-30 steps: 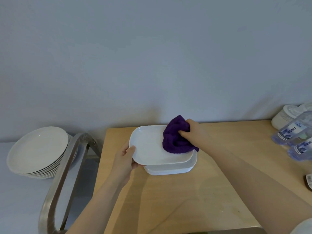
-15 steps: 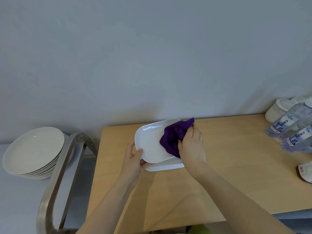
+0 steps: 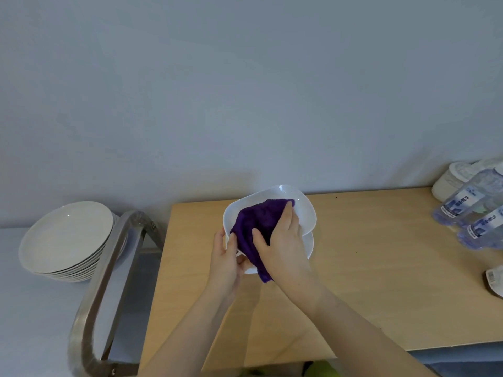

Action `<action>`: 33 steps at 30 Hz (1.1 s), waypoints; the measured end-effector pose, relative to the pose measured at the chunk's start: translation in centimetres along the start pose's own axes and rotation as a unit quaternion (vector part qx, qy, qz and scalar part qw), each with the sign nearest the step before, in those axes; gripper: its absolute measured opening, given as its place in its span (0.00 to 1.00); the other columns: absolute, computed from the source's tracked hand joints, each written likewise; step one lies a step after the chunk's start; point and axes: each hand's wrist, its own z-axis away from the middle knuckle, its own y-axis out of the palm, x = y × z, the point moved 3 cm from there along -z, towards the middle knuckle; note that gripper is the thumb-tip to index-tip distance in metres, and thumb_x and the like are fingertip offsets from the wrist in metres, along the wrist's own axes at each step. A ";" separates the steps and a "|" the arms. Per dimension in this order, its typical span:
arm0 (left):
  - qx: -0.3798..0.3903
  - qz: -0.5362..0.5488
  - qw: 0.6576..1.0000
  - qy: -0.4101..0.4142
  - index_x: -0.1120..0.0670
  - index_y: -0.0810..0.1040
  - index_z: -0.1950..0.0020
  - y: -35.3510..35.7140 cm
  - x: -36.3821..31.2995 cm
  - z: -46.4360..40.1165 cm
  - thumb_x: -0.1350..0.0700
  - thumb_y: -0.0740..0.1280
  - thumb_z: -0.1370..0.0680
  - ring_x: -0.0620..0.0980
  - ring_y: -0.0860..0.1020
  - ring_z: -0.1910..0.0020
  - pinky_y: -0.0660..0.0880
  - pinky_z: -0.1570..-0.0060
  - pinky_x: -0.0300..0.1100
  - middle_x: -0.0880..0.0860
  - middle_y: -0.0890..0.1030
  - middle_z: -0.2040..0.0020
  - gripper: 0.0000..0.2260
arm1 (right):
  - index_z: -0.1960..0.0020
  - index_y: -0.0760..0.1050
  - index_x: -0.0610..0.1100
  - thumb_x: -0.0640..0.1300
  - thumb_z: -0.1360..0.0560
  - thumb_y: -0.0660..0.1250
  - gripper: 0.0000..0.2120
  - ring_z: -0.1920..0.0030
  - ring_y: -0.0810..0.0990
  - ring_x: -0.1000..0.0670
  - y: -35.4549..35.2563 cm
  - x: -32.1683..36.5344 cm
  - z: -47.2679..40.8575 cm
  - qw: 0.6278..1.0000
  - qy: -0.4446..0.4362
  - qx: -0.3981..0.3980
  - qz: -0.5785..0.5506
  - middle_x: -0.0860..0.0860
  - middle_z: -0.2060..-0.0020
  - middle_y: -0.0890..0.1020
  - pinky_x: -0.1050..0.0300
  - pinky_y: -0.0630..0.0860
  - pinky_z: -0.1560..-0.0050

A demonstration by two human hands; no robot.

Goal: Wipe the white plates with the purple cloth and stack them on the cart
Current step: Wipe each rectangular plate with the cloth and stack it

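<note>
The left hand point(image 3: 226, 261) grips the tilted white plate point(image 3: 304, 210) at its 7 o'clock edge, above a second plate point(image 3: 310, 244) on the tabletop point(image 3: 367, 268). The right hand point(image 3: 283, 240) presses the purple cloth point(image 3: 255, 224) on it. The wiped stack point(image 3: 65, 238) on the cart point(image 3: 106, 281) lies at 9 o'clock, nearer the left hand.

Table point(image 3: 353, 281) against the wall point(image 3: 245, 91). Near its back edge, left of middle: one plate point(image 3: 304, 210) held tilted above a second plate point(image 3: 310, 247) lying flat on the table. Cloth point(image 3: 253, 227) lies on the tilted plate, right hand point(image 3: 283, 240) on top of it; left hand point(image 3: 226, 259) at the plate's near-left rim. Left of the table — cart point(image 3: 103, 281), its handle nearest the table, stack of plates point(image 3: 65, 240) beyond. Far right of the table — bottles point(image 3: 471, 213), containers point(image 3: 451, 180) behind them.
</note>
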 end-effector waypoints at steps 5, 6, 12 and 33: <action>-0.002 0.006 1.000 0.001 0.47 0.71 0.40 0.7 -0.2 0.5 0.55 0.56 0.16 0.46 0.82 0.56 0.77 0.59 0.43 0.49 0.84 0.51 0.08 | 0.29 0.68 0.47 0.65 0.27 0.49 0.34 0.33 0.68 0.35 1.5 1.6 1.5 0.991 -0.058 -0.011 0.117 0.34 0.30 0.64 0.41 0.68 0.34; 0.000 0.010 1.000 0.001 0.47 0.71 0.40 0.6 -0.2 0.6 0.54 0.56 0.16 0.45 0.82 0.57 0.76 0.59 0.43 0.48 0.85 0.52 0.08 | 0.34 0.74 0.47 0.64 0.27 0.50 0.31 0.39 0.74 0.35 1.7 1.6 1.6 0.991 -0.069 -0.010 0.118 0.34 0.34 0.70 0.42 0.74 0.39; -0.022 0.078 0.997 0.001 0.53 0.72 0.38 -0.3 0.1 0.7 0.57 0.57 0.16 0.48 0.80 0.60 0.78 0.65 0.40 0.55 0.80 0.53 0.09 | 0.47 0.79 0.50 0.64 0.30 0.57 0.23 0.55 0.80 0.43 0.9 -0.2 1.2 0.969 -0.169 0.025 0.176 0.42 0.46 0.78 0.52 0.78 0.55; -0.157 -0.191 0.966 0.072 0.47 0.76 0.46 -8.2 -4.1 0.0 0.61 0.53 0.18 0.52 0.78 0.49 0.79 0.64 0.47 0.50 0.78 0.49 0.15 | 0.43 0.77 0.44 0.51 0.21 0.62 0.13 0.38 0.70 0.46 -1.7 -6.4 -2.6 0.999 -0.015 -0.002 0.047 0.47 0.39 0.69 0.49 0.73 0.43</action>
